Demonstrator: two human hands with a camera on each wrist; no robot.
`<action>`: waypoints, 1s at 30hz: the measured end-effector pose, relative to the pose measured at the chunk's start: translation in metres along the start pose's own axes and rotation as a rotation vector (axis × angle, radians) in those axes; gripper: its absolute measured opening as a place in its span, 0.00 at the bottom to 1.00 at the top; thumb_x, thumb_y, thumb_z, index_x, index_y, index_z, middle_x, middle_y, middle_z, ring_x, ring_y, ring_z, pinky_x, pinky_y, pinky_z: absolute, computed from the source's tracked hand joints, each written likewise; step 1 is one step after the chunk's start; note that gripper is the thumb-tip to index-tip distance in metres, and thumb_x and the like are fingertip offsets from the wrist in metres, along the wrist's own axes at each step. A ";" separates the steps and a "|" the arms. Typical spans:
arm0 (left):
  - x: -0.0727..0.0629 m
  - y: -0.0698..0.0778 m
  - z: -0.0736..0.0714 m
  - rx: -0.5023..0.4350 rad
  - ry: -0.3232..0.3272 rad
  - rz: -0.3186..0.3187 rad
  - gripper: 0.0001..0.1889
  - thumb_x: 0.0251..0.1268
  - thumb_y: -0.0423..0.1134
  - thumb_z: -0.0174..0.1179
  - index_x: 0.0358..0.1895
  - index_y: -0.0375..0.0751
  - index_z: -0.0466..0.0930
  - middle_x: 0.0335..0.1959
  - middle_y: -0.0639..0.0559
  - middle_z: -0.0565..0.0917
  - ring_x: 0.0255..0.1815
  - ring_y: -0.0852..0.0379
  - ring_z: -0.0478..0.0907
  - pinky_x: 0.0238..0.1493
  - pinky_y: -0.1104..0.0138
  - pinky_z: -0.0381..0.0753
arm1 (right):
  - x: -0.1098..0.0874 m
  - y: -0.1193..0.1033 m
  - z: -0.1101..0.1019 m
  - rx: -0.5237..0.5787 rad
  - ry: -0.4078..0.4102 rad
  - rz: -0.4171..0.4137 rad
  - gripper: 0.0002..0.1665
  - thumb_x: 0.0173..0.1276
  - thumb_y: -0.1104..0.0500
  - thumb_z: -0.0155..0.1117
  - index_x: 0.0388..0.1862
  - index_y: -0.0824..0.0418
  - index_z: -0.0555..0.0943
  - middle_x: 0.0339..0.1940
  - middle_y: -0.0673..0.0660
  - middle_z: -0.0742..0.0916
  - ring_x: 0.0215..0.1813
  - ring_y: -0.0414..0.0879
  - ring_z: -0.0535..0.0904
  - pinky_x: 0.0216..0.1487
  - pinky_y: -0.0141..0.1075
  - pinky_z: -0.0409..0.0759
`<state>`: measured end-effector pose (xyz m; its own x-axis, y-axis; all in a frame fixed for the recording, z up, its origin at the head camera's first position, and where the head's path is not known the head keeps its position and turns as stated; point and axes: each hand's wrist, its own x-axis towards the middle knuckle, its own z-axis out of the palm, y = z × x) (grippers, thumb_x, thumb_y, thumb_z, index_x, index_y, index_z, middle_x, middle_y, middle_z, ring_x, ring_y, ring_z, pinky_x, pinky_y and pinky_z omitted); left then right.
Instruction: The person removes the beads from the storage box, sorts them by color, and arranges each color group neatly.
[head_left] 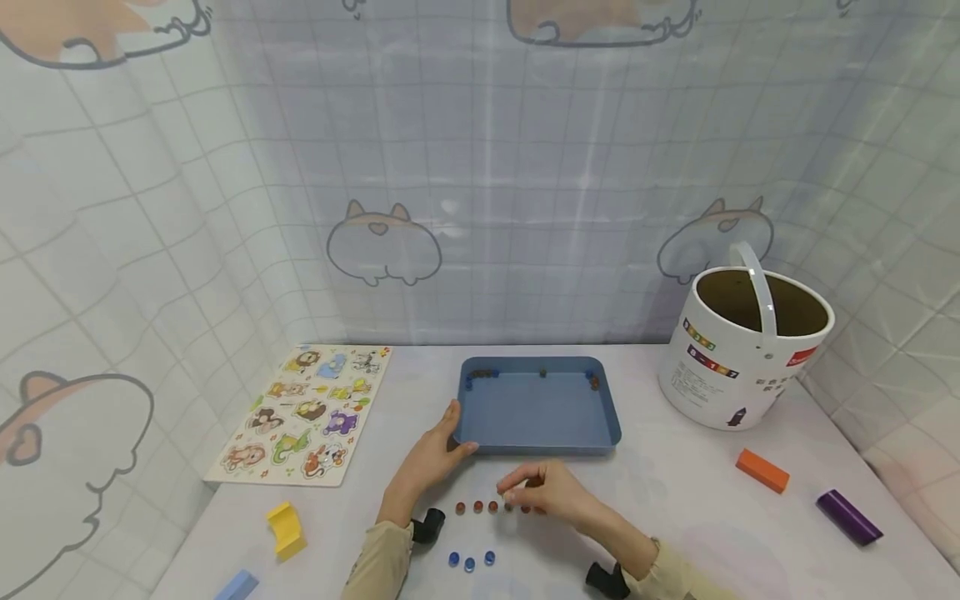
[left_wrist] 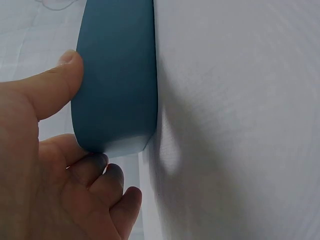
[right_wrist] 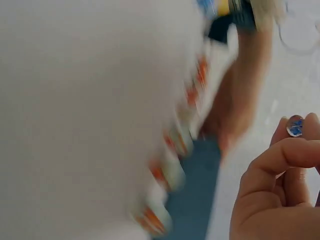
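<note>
My left hand (head_left: 426,463) holds the near left corner of a shallow blue tray (head_left: 536,450). In the left wrist view its thumb lies against the tray wall and the fingers curl by the corner. My right hand (head_left: 561,493) pinches a small clear glass marble with blue inside (right_wrist: 295,126) between thumb and fingertips. That hand hovers over a row of reddish marbles (head_left: 478,506), partly covering its right end. Closer to me lie three blue marbles (head_left: 469,565). Inside the tray, several small marbles (head_left: 483,374) sit along the far edge and in the far corners.
An animal puzzle board (head_left: 300,417) lies at the left. In front of it are a yellow curved block (head_left: 286,531) and a light blue block (head_left: 237,586). A white bucket with a handle (head_left: 720,367) stands back right, near an orange block (head_left: 762,471) and a purple block (head_left: 849,517).
</note>
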<state>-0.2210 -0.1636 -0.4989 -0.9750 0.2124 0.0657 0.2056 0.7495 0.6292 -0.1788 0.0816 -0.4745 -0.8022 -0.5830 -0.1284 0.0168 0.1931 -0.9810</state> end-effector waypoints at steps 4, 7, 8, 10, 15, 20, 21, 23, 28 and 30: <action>0.000 0.000 0.000 0.003 -0.002 -0.001 0.44 0.68 0.53 0.58 0.77 0.36 0.45 0.79 0.41 0.50 0.78 0.43 0.51 0.77 0.50 0.55 | -0.015 0.014 0.014 0.012 -0.080 0.054 0.12 0.63 0.61 0.68 0.42 0.66 0.87 0.34 0.54 0.90 0.14 0.35 0.61 0.17 0.26 0.61; 0.000 0.000 0.000 0.003 0.002 -0.006 0.44 0.68 0.53 0.58 0.77 0.37 0.44 0.79 0.41 0.50 0.78 0.43 0.51 0.77 0.50 0.55 | -0.020 0.021 0.018 0.008 -0.103 0.072 0.11 0.61 0.61 0.69 0.40 0.66 0.87 0.29 0.49 0.87 0.15 0.34 0.61 0.17 0.25 0.61; 0.000 0.000 0.000 0.002 0.005 -0.006 0.44 0.67 0.53 0.58 0.77 0.36 0.45 0.79 0.41 0.50 0.78 0.43 0.51 0.77 0.50 0.55 | -0.021 0.024 0.019 -0.001 -0.107 0.066 0.10 0.61 0.62 0.69 0.40 0.67 0.87 0.29 0.49 0.87 0.16 0.34 0.61 0.18 0.25 0.60; 0.000 -0.001 0.000 0.004 0.004 -0.009 0.44 0.67 0.53 0.58 0.77 0.37 0.44 0.79 0.41 0.50 0.78 0.43 0.51 0.77 0.50 0.55 | -0.021 0.029 0.020 -0.024 -0.112 0.045 0.10 0.60 0.64 0.69 0.39 0.68 0.87 0.29 0.51 0.88 0.17 0.33 0.60 0.18 0.24 0.60; 0.001 -0.002 0.002 0.005 0.001 -0.006 0.45 0.67 0.53 0.58 0.77 0.36 0.44 0.79 0.40 0.50 0.78 0.43 0.51 0.77 0.50 0.55 | -0.021 0.039 0.025 -0.124 -0.085 -0.016 0.06 0.58 0.65 0.71 0.36 0.63 0.88 0.23 0.50 0.86 0.17 0.32 0.60 0.18 0.22 0.60; 0.001 -0.003 0.000 -0.002 0.007 -0.002 0.45 0.67 0.53 0.58 0.77 0.36 0.45 0.79 0.40 0.50 0.78 0.42 0.52 0.77 0.50 0.56 | -0.022 0.039 0.029 -0.187 -0.066 -0.042 0.07 0.54 0.63 0.75 0.33 0.58 0.89 0.17 0.43 0.79 0.16 0.31 0.61 0.18 0.22 0.60; 0.001 -0.003 0.000 -0.004 0.008 0.002 0.45 0.67 0.53 0.58 0.77 0.36 0.45 0.79 0.40 0.50 0.78 0.42 0.52 0.77 0.49 0.56 | -0.022 0.039 0.029 -0.188 -0.064 -0.041 0.07 0.53 0.64 0.75 0.33 0.58 0.89 0.16 0.43 0.78 0.16 0.31 0.61 0.17 0.22 0.60; 0.001 -0.003 0.001 -0.005 0.009 0.008 0.45 0.67 0.53 0.58 0.77 0.36 0.45 0.78 0.40 0.50 0.78 0.42 0.52 0.76 0.49 0.56 | -0.022 0.035 0.029 -0.176 -0.070 -0.035 0.08 0.54 0.65 0.74 0.35 0.58 0.89 0.16 0.46 0.78 0.17 0.32 0.62 0.18 0.22 0.62; 0.001 -0.005 0.003 0.020 0.020 0.042 0.45 0.68 0.55 0.57 0.76 0.33 0.45 0.77 0.36 0.52 0.77 0.38 0.54 0.75 0.47 0.58 | -0.022 0.014 0.019 -0.106 -0.090 -0.040 0.10 0.57 0.66 0.72 0.39 0.63 0.88 0.23 0.60 0.84 0.19 0.33 0.66 0.20 0.23 0.65; 0.000 -0.006 0.004 0.024 0.028 0.057 0.45 0.68 0.55 0.57 0.76 0.31 0.46 0.77 0.34 0.53 0.76 0.36 0.54 0.74 0.46 0.58 | -0.019 0.003 0.011 -0.120 -0.079 -0.064 0.11 0.59 0.64 0.71 0.41 0.63 0.87 0.27 0.61 0.85 0.19 0.33 0.65 0.21 0.24 0.65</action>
<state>-0.2223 -0.1655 -0.5051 -0.9636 0.2377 0.1222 0.2622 0.7517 0.6052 -0.1576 0.0847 -0.4769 -0.7497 -0.6566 -0.0820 -0.1078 0.2436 -0.9639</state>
